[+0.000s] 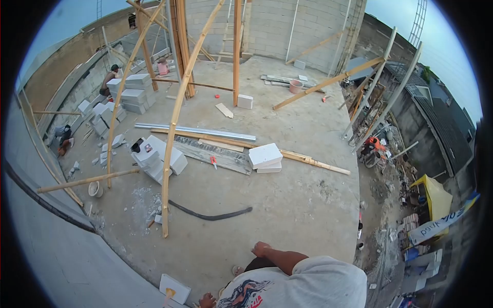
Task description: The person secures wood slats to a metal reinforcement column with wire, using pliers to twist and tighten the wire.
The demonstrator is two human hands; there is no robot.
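My right hand (261, 249) rests over my dark-clad knee (255, 264), fingers loosely bent and nothing showing in them. Low at the frame's bottom edge is my left hand (207, 301), partly cut off, so its grip is unclear. To the left of it a white block (174, 289) lies on the floor beside the grey wall. A yellowish tool handle (169, 293) overlaps the block's near side. A sandalled foot (237, 270) shows between my two hands.
A dark hose (215, 216) lies ahead on the concrete floor. Leaning bamboo poles (172, 128), planks (308, 158), stacked white blocks (265, 155) and a bucket (95, 189) stand about. The floor drops off at the right edge (358, 220). Another person (109, 79) crouches far left.
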